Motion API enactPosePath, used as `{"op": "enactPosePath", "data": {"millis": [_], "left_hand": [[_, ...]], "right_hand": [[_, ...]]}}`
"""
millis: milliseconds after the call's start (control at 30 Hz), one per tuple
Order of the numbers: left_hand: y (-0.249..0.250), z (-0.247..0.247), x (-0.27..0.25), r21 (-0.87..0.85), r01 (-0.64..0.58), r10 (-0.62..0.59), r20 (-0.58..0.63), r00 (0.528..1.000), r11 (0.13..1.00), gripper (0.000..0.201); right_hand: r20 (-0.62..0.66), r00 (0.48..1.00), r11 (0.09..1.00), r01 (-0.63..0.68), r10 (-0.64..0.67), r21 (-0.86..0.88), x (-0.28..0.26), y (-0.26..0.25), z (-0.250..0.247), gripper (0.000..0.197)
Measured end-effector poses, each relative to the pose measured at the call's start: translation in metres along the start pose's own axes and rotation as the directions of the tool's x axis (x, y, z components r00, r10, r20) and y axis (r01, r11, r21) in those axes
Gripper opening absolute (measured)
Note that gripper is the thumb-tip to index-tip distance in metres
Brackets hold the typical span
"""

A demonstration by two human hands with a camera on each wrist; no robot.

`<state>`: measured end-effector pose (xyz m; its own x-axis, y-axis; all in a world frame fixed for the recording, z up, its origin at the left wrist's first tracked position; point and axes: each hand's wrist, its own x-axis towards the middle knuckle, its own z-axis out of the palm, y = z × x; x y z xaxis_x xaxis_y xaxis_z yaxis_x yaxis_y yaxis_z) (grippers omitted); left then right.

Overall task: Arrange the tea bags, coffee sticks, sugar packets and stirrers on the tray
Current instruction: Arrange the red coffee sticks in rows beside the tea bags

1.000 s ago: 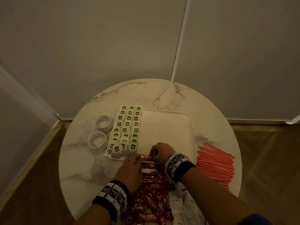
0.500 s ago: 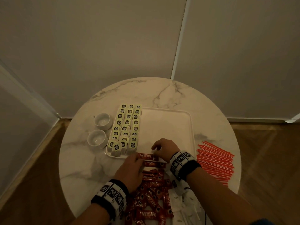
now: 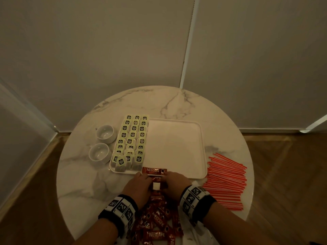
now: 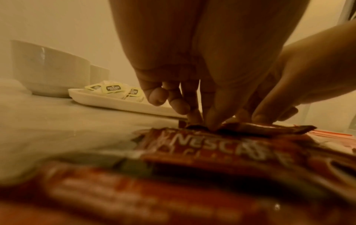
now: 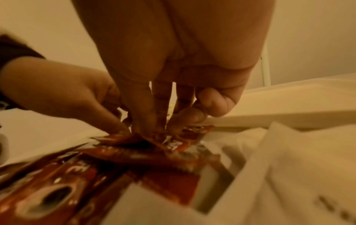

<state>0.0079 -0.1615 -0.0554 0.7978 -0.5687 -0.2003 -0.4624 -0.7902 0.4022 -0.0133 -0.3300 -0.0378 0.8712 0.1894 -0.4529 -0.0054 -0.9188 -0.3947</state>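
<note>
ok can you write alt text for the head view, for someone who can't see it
Seen from above, a person's left hand and right hand pick at a pile of red coffee sticks on a round marble table. One coffee stick lies on the near edge of a white tray, tea bags in rows at its left. Two white cups sit left, orange stirrers right.

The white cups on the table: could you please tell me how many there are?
2. Both stand on the marble table left of the tray: the far cup and the near cup, side by side.
</note>
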Motion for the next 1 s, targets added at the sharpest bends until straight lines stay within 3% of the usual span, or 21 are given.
{"op": "enactPosePath", "data": {"millis": [133, 367, 500, 633, 767, 833, 933, 1000], "left_hand": [[0.003, -0.006, 0.0, -0.028, -0.02, 0.02, -0.009, 1.0, 0.999, 0.022], [-0.007, -0.002, -0.002, 0.018, -0.109, 0.107, 0.085, 0.991, 0.994, 0.027], [-0.003, -0.006, -0.003, 0.033, -0.126, 0.126, -0.001, 0.992, 0.991, 0.03], [0.003, -0.019, 0.0, -0.174, -0.099, 0.096, -0.027, 0.995, 0.98, 0.032], [0.011, -0.034, 0.007, -0.452, 0.023, 0.051, 0.149, 0.987, 0.892, 0.028], [0.012, -0.041, 0.011, -0.571, 0.086, 0.027, 0.187, 0.982, 0.816, 0.027], [0.018, -0.05, 0.01, -0.736, 0.114, -0.015, 0.141, 0.99, 0.668, 0.007], [0.02, -0.051, 0.01, -0.806, 0.135, -0.099, 0.095, 0.991, 0.576, 0.011]], "right_hand": [[-0.014, 1.0, 1.0, 0.017, -0.018, -0.009, -0.002, 0.004, 0.003, 0.028], [-0.035, 0.998, 0.998, 0.054, -0.053, 0.023, -0.005, 0.005, -0.001, 0.025], [-0.018, 0.999, 0.958, -0.041, 0.049, 0.284, -0.003, 0.01, -0.015, 0.012], [-0.013, 0.996, 0.759, -0.063, 0.094, 0.648, -0.009, 0.014, -0.033, 0.006], [-0.099, 0.994, 0.821, 0.088, -0.039, 0.564, -0.012, 0.016, -0.042, 0.023], [-0.146, 0.985, 0.851, 0.157, -0.095, 0.501, -0.012, 0.014, -0.045, 0.022], [-0.203, 0.978, 0.818, 0.16, -0.054, 0.553, -0.009, 0.016, -0.052, 0.011], [-0.173, 0.985, 0.78, 0.117, -0.011, 0.615, -0.007, 0.019, -0.055, 0.009]]}}
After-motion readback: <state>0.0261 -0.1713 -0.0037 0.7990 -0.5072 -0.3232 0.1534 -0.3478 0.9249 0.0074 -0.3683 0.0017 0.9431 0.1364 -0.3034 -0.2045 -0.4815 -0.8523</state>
